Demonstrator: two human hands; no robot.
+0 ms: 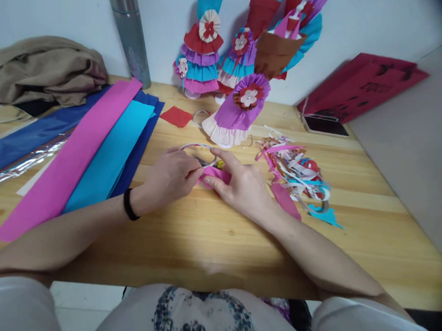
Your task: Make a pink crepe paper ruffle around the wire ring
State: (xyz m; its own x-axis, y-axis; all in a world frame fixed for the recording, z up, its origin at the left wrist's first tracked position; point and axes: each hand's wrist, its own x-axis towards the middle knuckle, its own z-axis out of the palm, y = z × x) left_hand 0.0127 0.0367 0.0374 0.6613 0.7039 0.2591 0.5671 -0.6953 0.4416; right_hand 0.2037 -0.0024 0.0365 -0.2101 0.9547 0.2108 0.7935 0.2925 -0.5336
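Note:
Near the middle of the wooden table, my left hand (174,174) pinches the left end of a small pink paper piece (216,174). My right hand (240,182) has its thumb on the same piece, with the index finger stretched above it. A thin white ring of tape or wire (197,146) shows just behind the fingers, partly hidden by them. Something yellow and dark, too covered to make out fully, lies between the hands. Beyond the hands stands a purple and white paper dress (238,109) with a flower on it.
Pink (74,154) and blue crepe sheets (110,157) lie at the left, below a brown cloth (46,71) and a bottle (131,41). More paper dresses (201,52) stand at the back. Paper scraps (300,173), a phone (325,125) and a red bag (366,86) are at the right.

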